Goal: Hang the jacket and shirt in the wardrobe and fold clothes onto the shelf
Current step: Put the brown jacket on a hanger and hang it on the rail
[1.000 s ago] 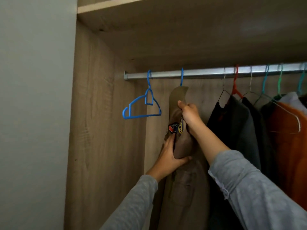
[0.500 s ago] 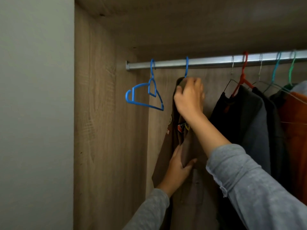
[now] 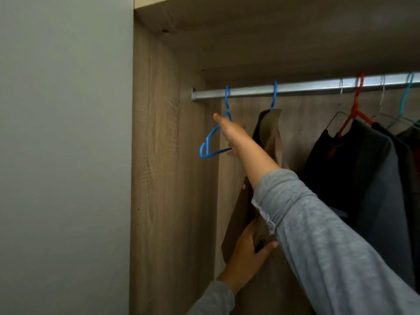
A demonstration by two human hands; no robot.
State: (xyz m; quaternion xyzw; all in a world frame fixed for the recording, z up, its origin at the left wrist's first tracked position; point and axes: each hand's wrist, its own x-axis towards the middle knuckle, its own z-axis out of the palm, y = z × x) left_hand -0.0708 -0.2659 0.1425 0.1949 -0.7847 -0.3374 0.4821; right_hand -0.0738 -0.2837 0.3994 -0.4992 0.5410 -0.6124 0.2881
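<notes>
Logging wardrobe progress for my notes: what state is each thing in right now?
Brown garment: hanging from the rail.
Empty blue hanger: on the rail, bare.
Left hand: grips the brown garment low down.
Right hand: open, reaching at the empty blue hanger.
Dark clothes: hanging from the rail.

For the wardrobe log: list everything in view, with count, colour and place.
rail: one, silver, across the top of the wardrobe.
empty hanger: one, blue, leftmost on the rail.
brown garment: one, on a second blue hanger, right of the empty one.
red hanger: one, further right, in a dark garment.
dark garments: several, black and grey, on the right part of the rail.
teal hanger: one, at the right edge.
wardrobe: one, light wood.
wall: pale grey, on the left.
left hand: grips the brown garment low down.
right hand: fingers stretched, at the empty hanger.
</notes>
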